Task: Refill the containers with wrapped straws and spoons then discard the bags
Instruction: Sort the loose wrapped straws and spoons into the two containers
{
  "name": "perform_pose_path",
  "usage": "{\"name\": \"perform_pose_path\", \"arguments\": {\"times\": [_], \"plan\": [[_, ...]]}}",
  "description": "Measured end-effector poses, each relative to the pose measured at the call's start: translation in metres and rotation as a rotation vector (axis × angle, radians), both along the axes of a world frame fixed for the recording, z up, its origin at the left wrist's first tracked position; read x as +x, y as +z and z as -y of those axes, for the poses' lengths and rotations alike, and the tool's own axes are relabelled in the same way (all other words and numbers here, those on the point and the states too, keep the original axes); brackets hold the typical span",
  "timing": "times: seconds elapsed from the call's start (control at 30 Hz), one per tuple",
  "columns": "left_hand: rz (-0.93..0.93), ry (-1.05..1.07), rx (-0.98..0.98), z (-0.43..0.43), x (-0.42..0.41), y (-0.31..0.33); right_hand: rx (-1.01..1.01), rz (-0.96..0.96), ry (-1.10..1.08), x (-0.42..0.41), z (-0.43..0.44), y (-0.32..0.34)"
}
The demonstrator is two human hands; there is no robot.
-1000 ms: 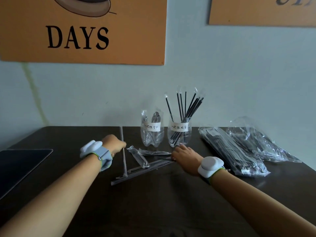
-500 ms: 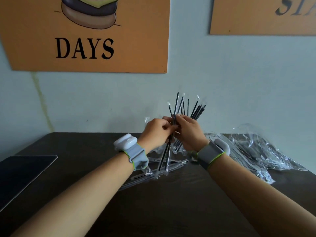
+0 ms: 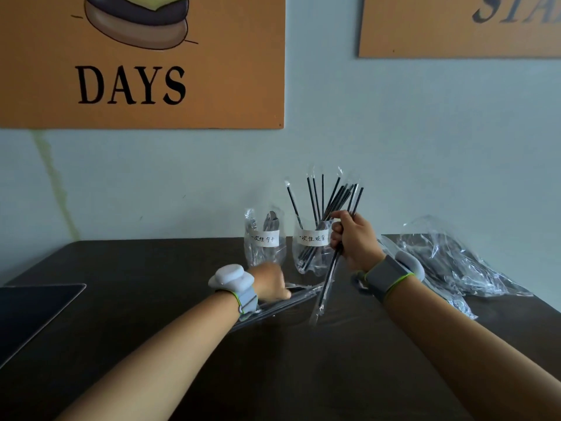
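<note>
Two clear labelled containers stand at the back of the dark table: the spoon container (image 3: 264, 238) on the left and the straw container (image 3: 312, 247) with several black wrapped straws sticking up. My right hand (image 3: 353, 238) is shut on a few wrapped straws (image 3: 326, 287), held upright just right of the straw container. My left hand (image 3: 271, 284) is down on the table, fingers on the loose wrapped straws (image 3: 282, 305) lying there; whether it grips them is hidden. Clear plastic bags (image 3: 455, 262) with more wrapped pieces lie at the right.
A dark tablet-like slab (image 3: 30, 311) lies at the table's left edge. The wall is right behind the containers, with orange posters (image 3: 142, 62) above. The table's (image 3: 273, 375) front part is bare dark wood.
Both hands were together on the straws held up in front of the containers. Now my left hand has dropped to the table's loose straws, while my right hand keeps the bundle upright.
</note>
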State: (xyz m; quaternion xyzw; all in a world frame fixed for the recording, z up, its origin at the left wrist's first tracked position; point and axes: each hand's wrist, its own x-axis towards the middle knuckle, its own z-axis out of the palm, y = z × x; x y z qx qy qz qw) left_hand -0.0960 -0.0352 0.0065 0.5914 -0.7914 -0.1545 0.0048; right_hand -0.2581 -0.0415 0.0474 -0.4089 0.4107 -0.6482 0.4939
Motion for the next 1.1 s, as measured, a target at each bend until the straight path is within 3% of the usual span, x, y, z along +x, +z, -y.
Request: {"name": "perform_pose_path", "arguments": {"times": [0.17, 0.5, 0.6, 0.7, 0.87, 1.0, 1.1], "plan": [[0.217, 0.043, 0.007, 0.011, -0.002, -0.027, 0.024, 0.033, 0.023, -0.009, 0.006, -0.009], [0.216, -0.016, 0.095, 0.014, -0.015, -0.028, 0.046, 0.023, 0.003, -0.012, 0.007, -0.014], [0.048, -0.052, 0.117, 0.010, -0.017, -0.014, 0.065, -0.038, -0.091, -0.016, 0.007, -0.014], [-0.230, -0.090, -0.008, 0.010, -0.018, 0.014, 0.071, -0.067, -0.162, -0.022, 0.009, -0.011], [-0.769, -0.028, -0.291, 0.008, -0.027, 0.047, -0.021, -0.124, -0.009, -0.009, 0.003, -0.001], [-0.834, -0.035, -0.391, 0.003, -0.038, 0.042, -0.168, -0.153, 0.103, 0.017, -0.002, -0.007], [-0.839, -0.053, -0.374, 0.003, -0.038, 0.031, -0.151, -0.163, 0.059, 0.028, -0.001, -0.013]]}}
